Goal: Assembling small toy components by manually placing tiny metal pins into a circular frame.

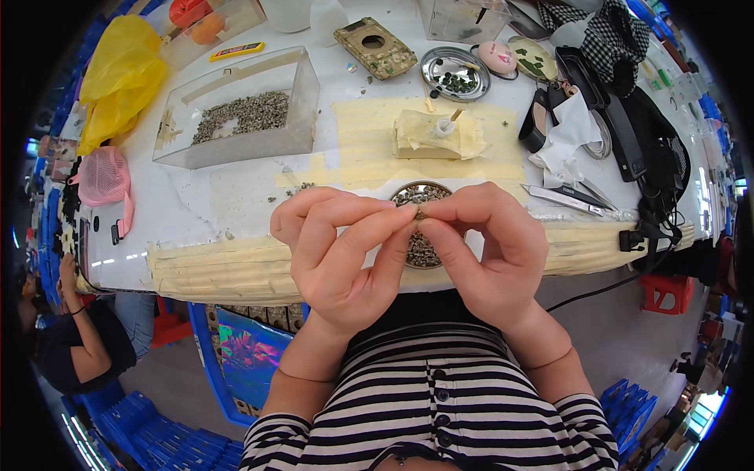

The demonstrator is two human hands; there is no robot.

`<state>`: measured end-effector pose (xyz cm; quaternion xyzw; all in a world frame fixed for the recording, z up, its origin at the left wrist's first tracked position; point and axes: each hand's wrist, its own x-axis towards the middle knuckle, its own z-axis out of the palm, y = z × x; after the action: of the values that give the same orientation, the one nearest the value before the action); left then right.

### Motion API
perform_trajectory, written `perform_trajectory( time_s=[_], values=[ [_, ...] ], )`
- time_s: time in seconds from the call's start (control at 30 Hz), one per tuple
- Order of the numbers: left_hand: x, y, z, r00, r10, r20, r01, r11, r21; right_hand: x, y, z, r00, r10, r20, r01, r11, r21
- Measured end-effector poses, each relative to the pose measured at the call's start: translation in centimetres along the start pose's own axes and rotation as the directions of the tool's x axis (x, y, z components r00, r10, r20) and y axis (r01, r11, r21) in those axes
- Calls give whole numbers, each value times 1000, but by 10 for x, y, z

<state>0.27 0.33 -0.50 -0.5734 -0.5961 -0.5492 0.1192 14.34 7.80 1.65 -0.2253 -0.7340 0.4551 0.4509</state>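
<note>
Just in front of me, my left hand (345, 259) and my right hand (495, 251) meet fingertip to fingertip. Between their pinched thumbs and index fingers is a tiny brownish metal part (419, 214), mostly covered by the fingers, so its exact shape is unclear. Directly below sits a round metal-rimmed dish (421, 183) with many small metal pieces (422, 253) in it, partly hidden by both hands. Beyond the dish, a small block wrapped in cream tape (420, 143) holds a white cup (444, 127) with a thin stick standing in it.
A clear plastic box (236, 149) of small metal pieces stands at the left, near a yellow bag (122, 74). Tweezers (569, 198) lie at the right. Farther back are a steel dish with dark green pieces (458, 93) and a worn rectangular fixture (375, 49). Another person (75, 345) sits far left.
</note>
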Motion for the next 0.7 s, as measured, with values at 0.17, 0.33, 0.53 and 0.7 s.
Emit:
perform_trajectory(
  time_s=[0.17,0.33,0.53,0.7],
  values=[
    [0,-1,0,1000,-9,17,9,1000,9,1,3,3,950,-311,-7,298,917,-265],
    [0,0,0,1000,11,18,-12,1000,29,0,-2,2,997,-76,-25,73,992,-103],
    [1,1,-2,999,18,37,-18,1000,-6,-1,-1,-6,934,326,149,-357,886,296],
    [0,-2,-3,998,-9,55,15,993,-114,0,-3,-8,861,428,276,-509,720,471]
  ],
)
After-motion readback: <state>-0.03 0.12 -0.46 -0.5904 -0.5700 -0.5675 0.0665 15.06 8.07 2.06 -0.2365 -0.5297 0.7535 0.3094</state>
